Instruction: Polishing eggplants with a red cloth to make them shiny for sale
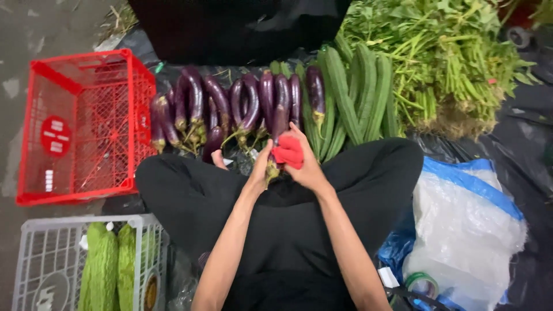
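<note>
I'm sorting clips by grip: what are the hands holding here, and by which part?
The left hand grips a purple eggplant near its stem end. The right hand presses a red cloth against the same end.

Dressed in black: loose black trousers (288, 230) over both legs, forearms bare, no sleeves, no rings visible.

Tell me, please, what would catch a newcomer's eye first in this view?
Probably the red cloth at the centre, pressed by the right hand against a purple eggplant that the left hand grips near its stem. Behind them lies a row of glossy purple eggplants, with ridged green gourds and leafy greens to the right. A bright red crate stands at the left.
</note>
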